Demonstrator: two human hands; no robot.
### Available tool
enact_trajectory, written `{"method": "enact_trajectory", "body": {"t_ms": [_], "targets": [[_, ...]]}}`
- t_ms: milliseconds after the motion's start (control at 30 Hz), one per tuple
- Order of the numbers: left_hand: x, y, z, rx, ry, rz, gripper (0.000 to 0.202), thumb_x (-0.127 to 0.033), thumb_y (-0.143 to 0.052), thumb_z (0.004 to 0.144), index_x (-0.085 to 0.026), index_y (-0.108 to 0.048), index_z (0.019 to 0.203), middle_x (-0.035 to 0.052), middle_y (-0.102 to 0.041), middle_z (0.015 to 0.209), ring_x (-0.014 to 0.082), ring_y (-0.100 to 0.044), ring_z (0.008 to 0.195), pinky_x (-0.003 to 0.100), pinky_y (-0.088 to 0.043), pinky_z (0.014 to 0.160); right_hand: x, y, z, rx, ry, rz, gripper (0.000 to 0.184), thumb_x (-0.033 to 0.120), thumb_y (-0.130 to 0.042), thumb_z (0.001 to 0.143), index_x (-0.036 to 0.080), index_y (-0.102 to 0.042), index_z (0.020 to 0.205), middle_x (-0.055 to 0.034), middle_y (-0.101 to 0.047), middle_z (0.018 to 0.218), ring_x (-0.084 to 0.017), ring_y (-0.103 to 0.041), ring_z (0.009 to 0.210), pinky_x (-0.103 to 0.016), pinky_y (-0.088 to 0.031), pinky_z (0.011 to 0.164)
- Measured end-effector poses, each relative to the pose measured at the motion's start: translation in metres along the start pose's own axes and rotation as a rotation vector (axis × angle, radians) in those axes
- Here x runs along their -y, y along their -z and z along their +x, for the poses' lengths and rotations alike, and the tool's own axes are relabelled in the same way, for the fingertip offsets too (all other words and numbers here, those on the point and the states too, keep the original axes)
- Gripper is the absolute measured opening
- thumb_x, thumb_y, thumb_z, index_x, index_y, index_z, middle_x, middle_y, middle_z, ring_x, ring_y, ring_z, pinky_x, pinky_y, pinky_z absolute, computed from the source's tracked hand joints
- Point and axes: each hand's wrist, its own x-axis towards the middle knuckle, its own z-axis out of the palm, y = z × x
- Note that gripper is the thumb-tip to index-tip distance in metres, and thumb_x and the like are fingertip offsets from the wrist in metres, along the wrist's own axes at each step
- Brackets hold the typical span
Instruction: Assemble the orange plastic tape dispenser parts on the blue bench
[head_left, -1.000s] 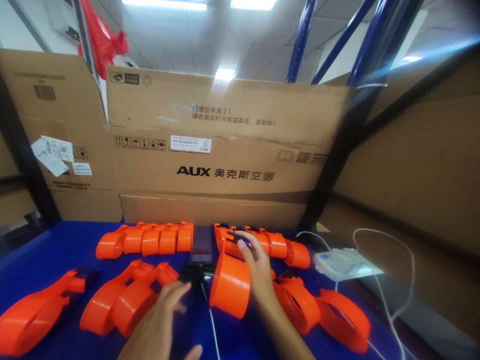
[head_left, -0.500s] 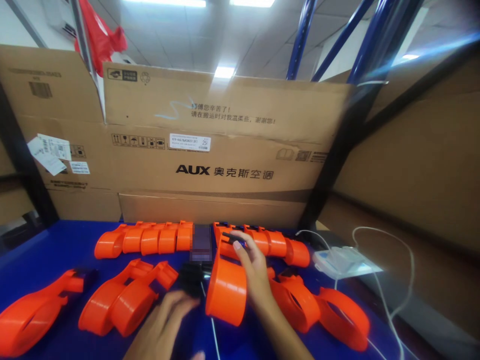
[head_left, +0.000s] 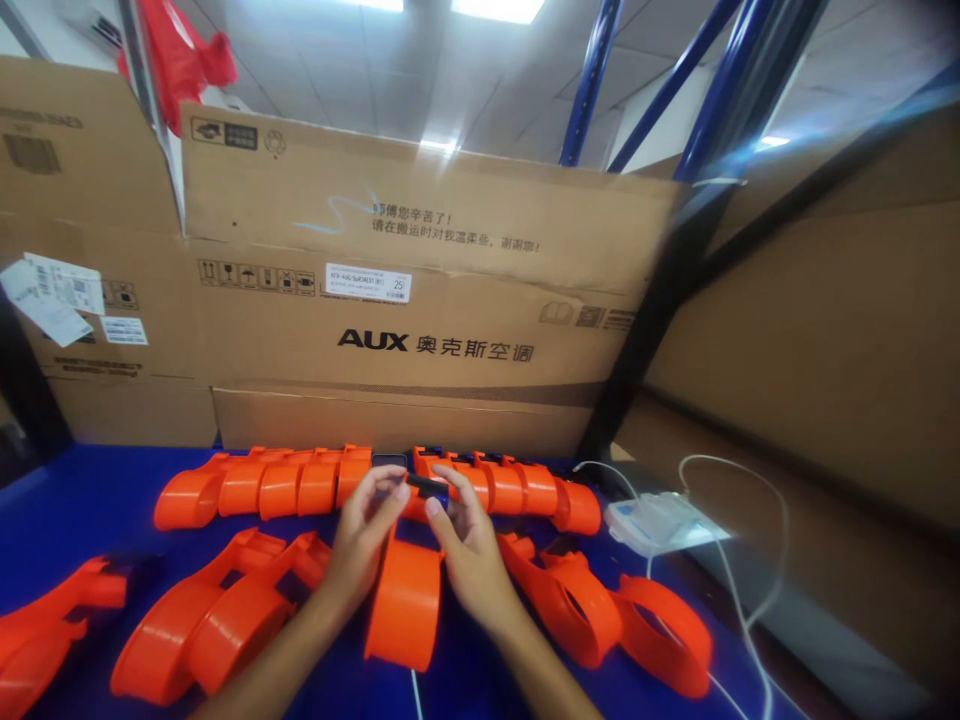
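In front of me an orange plastic tape dispenser (head_left: 405,605) hangs ring-down, with a black part (head_left: 426,487) across its upper end. My right hand (head_left: 469,530) is closed on that upper end from the right, thumb against the black part. From the left, my left hand (head_left: 367,535) pinches at the same black part with thumb and fingers. My fingers hide much of the dispenser's upper end. Close behind my hands stand more orange dispensers (head_left: 319,485) in a row.
Further dispensers lie on the blue surface at left (head_left: 161,630) and right (head_left: 664,630). A dark phone-like object (head_left: 390,462) stands partly hidden behind my left hand. A clear plastic case (head_left: 664,522) with white cables is at right. Cardboard (head_left: 435,400) walls the back.
My left hand has moved up from the surface beside a black object to the held dispenser's black part. My right hand still holds the dispenser. The view has shifted slightly.
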Motion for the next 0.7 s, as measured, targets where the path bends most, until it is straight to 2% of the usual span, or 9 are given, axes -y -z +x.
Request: {"method": "enact_trajectory", "body": {"t_ms": [100, 167, 233, 333, 500, 700], "targets": [[0.006, 0.007, -0.003, 0.018, 0.020, -0.043, 0.040, -0.044, -0.079, 0.076, -0.021, -0.074, 0.108, 0.0071, -0.076, 0.101, 0.0276, -0.067, 0.103, 0.035, -0.049, 0.093, -0.004, -0.006, -0.001, 0.032, -0.009, 0.087, 0.044, 0.042, -0.064, 0.094, 0.030, -0.050, 0.133, -0.0054, -0.070, 0.110, -0.023, -0.068, 0.102, -0.043, -0.052, 0.099], [0.009, 0.013, -0.005, -0.037, 0.040, -0.063, 0.039, -0.044, -0.080, 0.075, -0.020, -0.075, 0.107, 0.0073, -0.077, 0.102, 0.0285, -0.068, 0.104, 0.035, -0.050, 0.092, -0.005, -0.009, -0.003, 0.059, -0.032, 0.131, 0.047, 0.040, -0.068, 0.092, 0.031, -0.049, 0.134, -0.0039, -0.070, 0.104, -0.022, -0.069, 0.098, -0.041, -0.054, 0.095], [0.012, 0.017, -0.006, -0.111, 0.044, -0.064, 0.039, -0.044, -0.079, 0.075, -0.019, -0.076, 0.105, 0.0072, -0.077, 0.103, 0.0287, -0.068, 0.105, 0.034, -0.050, 0.092, -0.007, -0.012, -0.004, 0.084, -0.086, 0.158, 0.051, 0.041, -0.070, 0.090, 0.030, -0.049, 0.135, -0.0010, -0.068, 0.092, -0.019, -0.068, 0.082, -0.035, -0.058, 0.079], [0.014, 0.020, -0.006, -0.166, 0.051, -0.060, 0.040, -0.046, -0.079, 0.075, -0.019, -0.076, 0.105, 0.0079, -0.078, 0.103, 0.0287, -0.069, 0.105, 0.034, -0.050, 0.092, -0.008, -0.011, -0.004, 0.077, -0.176, 0.167, 0.052, 0.043, -0.074, 0.086, 0.027, -0.053, 0.131, 0.0036, -0.063, 0.077, -0.013, -0.058, 0.060, -0.026, -0.052, 0.057], [0.010, 0.017, -0.013, -0.207, 0.034, -0.065, 0.044, -0.044, -0.080, 0.075, -0.019, -0.074, 0.111, 0.0082, -0.076, 0.110, 0.0288, -0.067, 0.108, 0.034, -0.050, 0.092, -0.008, -0.006, -0.002, 0.047, -0.200, 0.116, 0.041, 0.043, -0.080, 0.081, 0.019, -0.065, 0.110, 0.0033, -0.064, 0.070, -0.012, -0.053, 0.058, -0.024, -0.047, 0.057], [0.008, 0.016, -0.018, -0.235, -0.001, -0.066, 0.045, -0.043, -0.080, 0.074, -0.019, -0.074, 0.113, 0.0081, -0.076, 0.107, 0.0292, -0.067, 0.106, 0.034, -0.051, 0.090, 0.000, -0.004, -0.003, 0.080, -0.224, 0.113, 0.034, 0.043, -0.081, 0.079, 0.017, -0.067, 0.095, 0.0040, -0.061, 0.063, -0.011, -0.051, 0.058, -0.023, -0.044, 0.057]]}}
